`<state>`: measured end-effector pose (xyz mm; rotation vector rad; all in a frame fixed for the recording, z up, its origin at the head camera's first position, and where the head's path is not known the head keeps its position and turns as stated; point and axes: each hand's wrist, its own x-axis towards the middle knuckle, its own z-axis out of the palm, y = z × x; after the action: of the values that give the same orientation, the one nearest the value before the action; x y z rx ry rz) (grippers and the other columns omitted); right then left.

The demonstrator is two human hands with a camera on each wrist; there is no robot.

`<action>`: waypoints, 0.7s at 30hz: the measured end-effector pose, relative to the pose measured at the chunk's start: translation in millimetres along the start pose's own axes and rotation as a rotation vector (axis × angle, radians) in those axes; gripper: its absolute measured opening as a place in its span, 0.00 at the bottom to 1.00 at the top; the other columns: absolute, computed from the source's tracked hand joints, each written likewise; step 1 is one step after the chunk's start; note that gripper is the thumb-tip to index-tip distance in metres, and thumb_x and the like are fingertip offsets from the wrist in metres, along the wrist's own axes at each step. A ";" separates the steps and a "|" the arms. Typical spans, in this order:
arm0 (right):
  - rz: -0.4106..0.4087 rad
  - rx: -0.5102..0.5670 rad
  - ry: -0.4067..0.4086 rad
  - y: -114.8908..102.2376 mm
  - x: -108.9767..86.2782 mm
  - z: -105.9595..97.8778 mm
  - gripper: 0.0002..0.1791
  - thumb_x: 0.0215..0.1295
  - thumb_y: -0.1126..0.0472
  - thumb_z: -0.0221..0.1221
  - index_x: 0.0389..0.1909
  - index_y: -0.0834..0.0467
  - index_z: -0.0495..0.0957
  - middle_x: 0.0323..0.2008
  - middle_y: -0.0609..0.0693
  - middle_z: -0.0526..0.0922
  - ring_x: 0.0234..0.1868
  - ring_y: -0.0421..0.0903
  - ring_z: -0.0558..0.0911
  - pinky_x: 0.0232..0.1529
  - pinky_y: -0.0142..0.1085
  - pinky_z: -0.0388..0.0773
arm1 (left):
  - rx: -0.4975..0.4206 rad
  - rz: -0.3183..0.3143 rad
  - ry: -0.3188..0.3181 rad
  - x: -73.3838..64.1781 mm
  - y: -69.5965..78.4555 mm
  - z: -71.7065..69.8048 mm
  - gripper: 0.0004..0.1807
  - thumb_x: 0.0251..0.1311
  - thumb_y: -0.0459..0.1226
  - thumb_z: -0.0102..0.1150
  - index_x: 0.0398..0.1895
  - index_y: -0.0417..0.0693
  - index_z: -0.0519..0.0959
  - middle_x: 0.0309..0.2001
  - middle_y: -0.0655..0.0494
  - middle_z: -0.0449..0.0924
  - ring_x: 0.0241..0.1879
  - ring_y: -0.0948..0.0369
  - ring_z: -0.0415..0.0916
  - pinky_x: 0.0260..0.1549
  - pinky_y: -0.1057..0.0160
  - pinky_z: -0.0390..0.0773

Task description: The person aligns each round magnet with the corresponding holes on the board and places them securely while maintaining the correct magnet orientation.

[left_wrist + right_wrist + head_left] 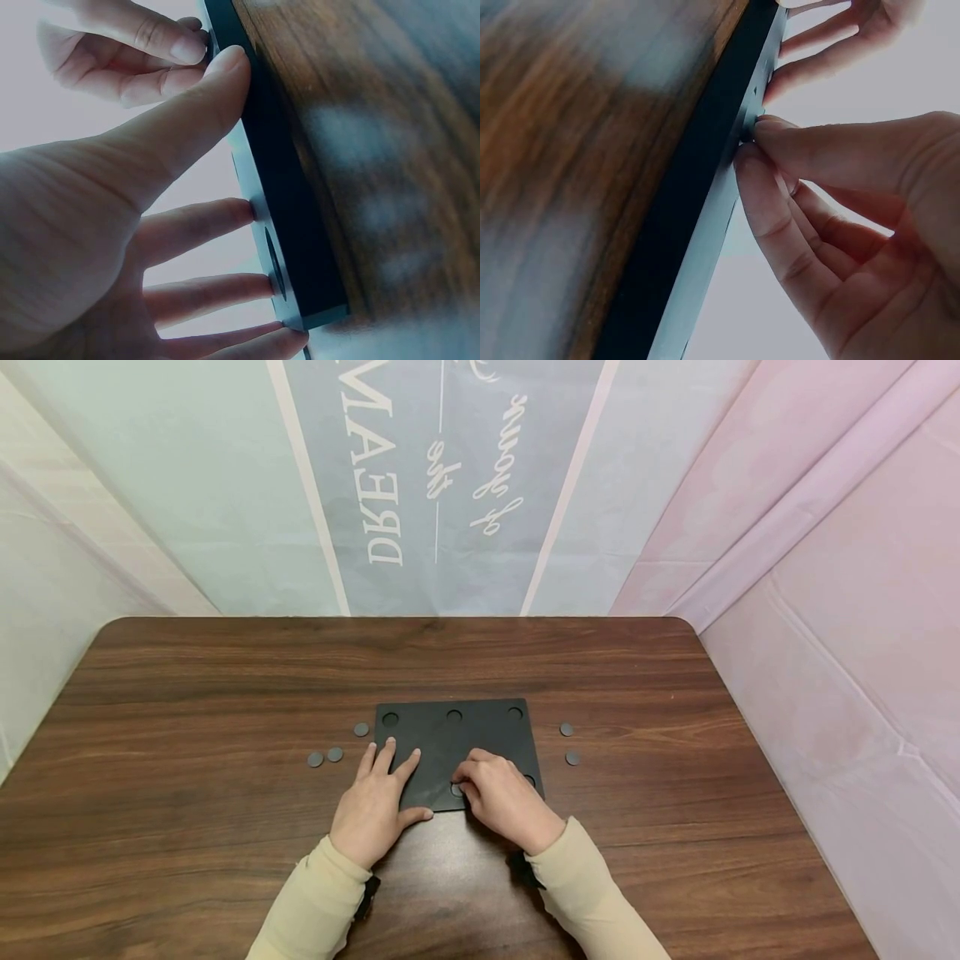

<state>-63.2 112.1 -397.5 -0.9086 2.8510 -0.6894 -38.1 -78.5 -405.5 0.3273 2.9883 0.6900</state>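
Note:
A flat black board (438, 747) with round recesses lies on the wooden table. My left hand (373, 814) rests on its left side, fingers spread and thumb along the near edge; in the left wrist view the fingertips touch the board's face. Thumb and fingers of my right hand (510, 793) pinch a small grey disc (456, 791) at the near middle recess. The right wrist view shows those fingertips close together right at the board's face, mostly hiding the disc. Three recesses show along the far edge, among them the far left recess (391, 719).
Three loose grey discs lie left of the board, one of them a disc (335, 754) near my left fingers. Two more lie to its right, including a disc (566, 729). A printed cloth (465, 585) hangs behind the table's far edge.

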 end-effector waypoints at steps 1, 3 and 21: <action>0.001 0.001 -0.002 0.1 -0.1 0.0 0.07 0.63 0.70 0.60 0.36 0.58 0.85 0.32 0.48 0.80 0.31 0.43 0.82 0.32 0.30 0.80 | -0.001 0.000 -0.001 0.0 0.2 0.0 0.40 0.44 0.49 0.74 0.63 0.45 0.74 0.65 0.32 0.65 0.66 0.35 0.60 0.32 0.47 0.82; 0.003 0.002 -0.005 0.3 -0.3 0.1 0.07 0.63 0.69 0.60 0.36 0.59 0.85 0.32 0.49 0.80 0.31 0.43 0.82 0.32 0.29 0.80 | -0.003 0.000 -0.002 0.1 0.4 0.0 0.40 0.44 0.49 0.74 0.63 0.45 0.74 0.65 0.32 0.65 0.66 0.35 0.60 0.32 0.47 0.82; 0.014 0.014 -0.023 -0.2 -0.4 -1.4 0.09 0.64 0.70 0.58 0.37 0.59 0.86 0.32 0.49 0.80 0.32 0.43 0.82 0.33 0.29 0.80 | 0.002 -0.003 -0.007 0.1 -0.2 -0.5 0.40 0.44 0.49 0.74 0.63 0.46 0.74 0.65 0.33 0.65 0.66 0.35 0.60 0.35 0.46 0.82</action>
<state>-63.0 112.8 -396.2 -0.8872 2.8257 -0.6918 -38.3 -78.8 -405.2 0.3241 2.9822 0.6838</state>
